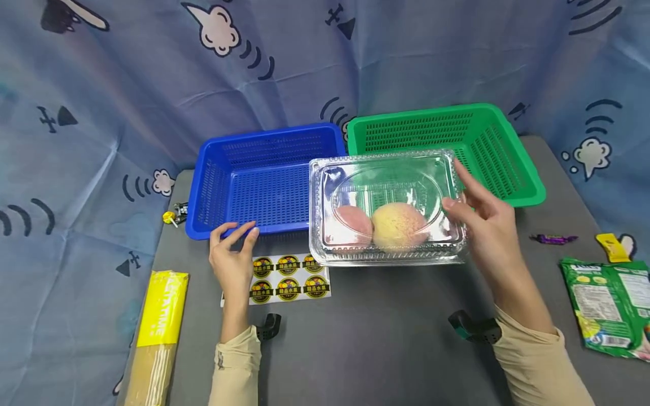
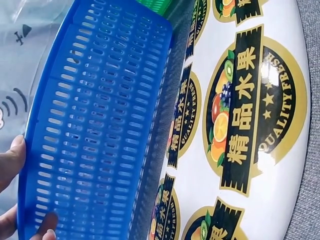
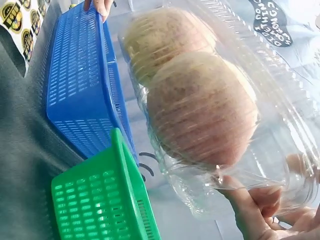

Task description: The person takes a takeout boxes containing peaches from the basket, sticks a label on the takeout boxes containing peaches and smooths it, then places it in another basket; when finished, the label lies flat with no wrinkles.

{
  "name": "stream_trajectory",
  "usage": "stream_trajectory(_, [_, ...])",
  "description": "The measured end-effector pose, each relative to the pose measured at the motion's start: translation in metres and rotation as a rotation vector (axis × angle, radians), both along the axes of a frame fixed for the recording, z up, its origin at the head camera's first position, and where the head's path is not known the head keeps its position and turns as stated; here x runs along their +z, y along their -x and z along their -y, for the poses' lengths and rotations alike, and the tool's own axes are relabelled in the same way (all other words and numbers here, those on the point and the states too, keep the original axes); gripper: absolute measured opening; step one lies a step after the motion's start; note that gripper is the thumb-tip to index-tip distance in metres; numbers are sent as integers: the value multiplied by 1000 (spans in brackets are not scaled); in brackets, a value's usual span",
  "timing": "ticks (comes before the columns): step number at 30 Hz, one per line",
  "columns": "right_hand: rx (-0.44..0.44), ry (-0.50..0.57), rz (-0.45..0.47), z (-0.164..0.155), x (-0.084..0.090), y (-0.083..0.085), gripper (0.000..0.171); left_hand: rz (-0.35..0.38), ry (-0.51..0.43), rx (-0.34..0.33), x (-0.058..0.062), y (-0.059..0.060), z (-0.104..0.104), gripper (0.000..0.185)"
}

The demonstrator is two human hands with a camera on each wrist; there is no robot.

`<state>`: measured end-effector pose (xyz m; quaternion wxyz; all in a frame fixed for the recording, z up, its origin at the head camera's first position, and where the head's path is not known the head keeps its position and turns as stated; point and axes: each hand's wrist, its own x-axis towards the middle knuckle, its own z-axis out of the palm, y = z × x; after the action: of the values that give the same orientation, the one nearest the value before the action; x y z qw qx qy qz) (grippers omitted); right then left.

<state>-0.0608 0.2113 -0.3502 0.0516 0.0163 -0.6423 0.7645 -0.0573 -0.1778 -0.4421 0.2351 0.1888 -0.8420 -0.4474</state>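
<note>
Midway above the grey tabletop [image 1: 386, 327], a clear plastic clamshell box [image 1: 387, 207] holding two peaches [image 1: 398, 225] hangs tilted between a blue basket [image 1: 264, 180] and a green basket [image 1: 457, 141], its lid down. The right hand [image 1: 484, 225] holds the box by its right end alone, fingers curled against the wall and thumb underneath. The left hand [image 1: 235, 254] rests its fingertips on the blue basket's near rim, fingers loosely spread, just above a sheet of fruit stickers [image 1: 289, 279]. With only one end gripped, the slick, flexing plastic could slip or the lid pop, and the peaches, free to roll, could shift the weight suddenly. A yellow spaghetti packet [image 1: 159, 332] lies far left, and a green snack bag [image 1: 609, 304] far right.
</note>
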Motion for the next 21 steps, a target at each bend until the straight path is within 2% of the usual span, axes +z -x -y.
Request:
stream_trajectory(9, [1, 2, 61, -18, -18, -30, 64, 30, 5, 4, 2, -1, -1, 18])
stream_trajectory(21, [-9, 20, 138, -48, -48, -64, 65, 25, 28, -15, 0, 0, 1, 19])
